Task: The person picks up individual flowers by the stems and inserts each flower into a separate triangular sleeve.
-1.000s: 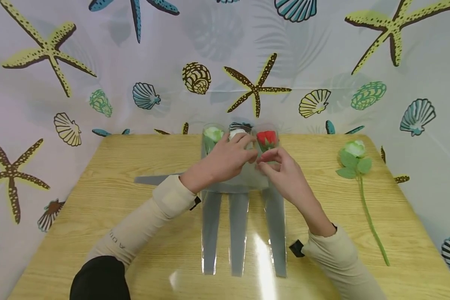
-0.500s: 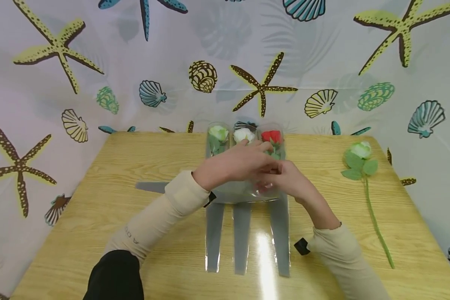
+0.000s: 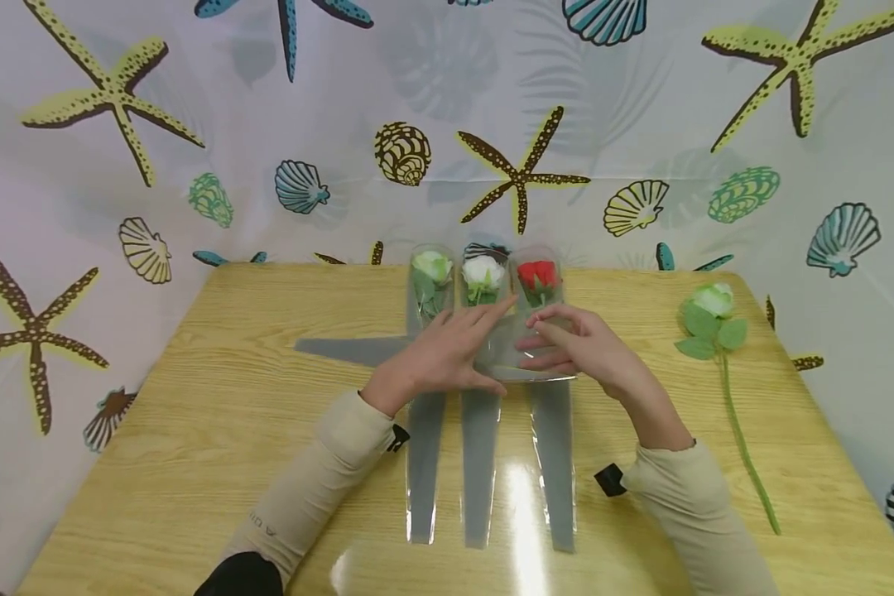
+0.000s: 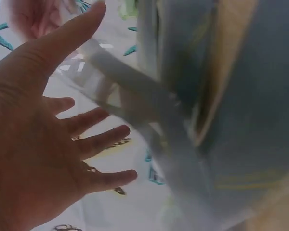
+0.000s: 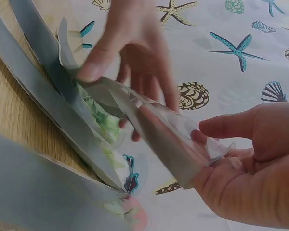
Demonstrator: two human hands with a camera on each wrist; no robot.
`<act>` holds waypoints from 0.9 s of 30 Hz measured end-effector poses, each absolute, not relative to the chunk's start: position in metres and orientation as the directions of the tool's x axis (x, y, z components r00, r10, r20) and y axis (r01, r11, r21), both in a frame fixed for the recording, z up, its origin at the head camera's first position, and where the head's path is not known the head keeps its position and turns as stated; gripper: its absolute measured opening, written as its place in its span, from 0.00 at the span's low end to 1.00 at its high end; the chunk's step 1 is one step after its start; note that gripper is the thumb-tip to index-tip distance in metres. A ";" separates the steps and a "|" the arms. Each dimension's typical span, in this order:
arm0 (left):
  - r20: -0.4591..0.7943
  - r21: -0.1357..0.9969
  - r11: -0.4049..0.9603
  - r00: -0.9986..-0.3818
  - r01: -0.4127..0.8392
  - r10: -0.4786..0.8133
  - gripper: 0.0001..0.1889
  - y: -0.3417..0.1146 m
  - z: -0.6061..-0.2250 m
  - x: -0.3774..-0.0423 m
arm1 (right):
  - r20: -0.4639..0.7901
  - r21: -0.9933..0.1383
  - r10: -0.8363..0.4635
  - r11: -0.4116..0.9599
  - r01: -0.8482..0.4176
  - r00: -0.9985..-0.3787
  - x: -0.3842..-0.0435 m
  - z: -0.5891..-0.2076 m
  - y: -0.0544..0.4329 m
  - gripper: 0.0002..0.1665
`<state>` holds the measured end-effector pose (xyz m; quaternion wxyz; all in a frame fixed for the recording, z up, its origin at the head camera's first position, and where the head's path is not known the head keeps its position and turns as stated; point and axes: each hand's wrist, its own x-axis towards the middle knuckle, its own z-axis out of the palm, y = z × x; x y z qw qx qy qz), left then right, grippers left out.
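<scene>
A clear-and-grey flower sleeve (image 3: 353,349) lies crosswise, its narrow end pointing left. My right hand (image 3: 596,352) pinches its wide end, as the right wrist view shows with the sleeve (image 5: 160,150) running to my fingers. My left hand (image 3: 447,352) is spread over the sleeve, fingers straight, thumb apart; whether it touches the film I cannot tell. Beneath, three wrapped roses lie side by side: a pale green rose (image 3: 432,266), a white rose (image 3: 483,273) and a red rose (image 3: 538,277). The hands and crosswise sleeve hide their middle parts.
A loose pale green rose (image 3: 713,300) with a long stem lies on the right of the wooden table (image 3: 268,463). Grey tails of the wrapped sleeves (image 3: 478,472) extend toward me. A patterned cloth (image 3: 328,74) hangs behind the table.
My hands came together over the sleeve's wide end, then moved apart. The left hand has drawn back toward me and spread out. The crosswise sleeve's narrow tip has shifted right.
</scene>
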<state>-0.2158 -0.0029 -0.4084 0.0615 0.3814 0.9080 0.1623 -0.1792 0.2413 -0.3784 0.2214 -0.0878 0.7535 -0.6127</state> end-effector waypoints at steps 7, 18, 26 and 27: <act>0.045 0.410 0.649 -0.725 0.641 0.687 0.58 -0.003 -0.432 -0.214 | -0.265 -0.961 -0.492 0.201 0.188 -0.829 -0.184 -0.387 0.242 0.31; 0.086 0.326 0.647 -0.703 0.689 0.706 0.57 -0.005 -0.443 -0.215 | -0.284 -0.956 -0.580 0.238 0.174 -0.763 -0.191 -0.398 0.247 0.33; 0.078 0.358 0.615 -0.678 0.703 0.731 0.54 -0.009 -0.445 -0.214 | -0.286 -0.955 -0.637 0.255 0.155 -0.716 -0.194 -0.406 0.244 0.30; 0.073 0.355 0.614 -0.676 0.705 0.733 0.53 -0.010 -0.446 -0.213 | -0.294 -0.951 -0.635 0.268 0.154 -0.714 -0.194 -0.408 0.243 0.29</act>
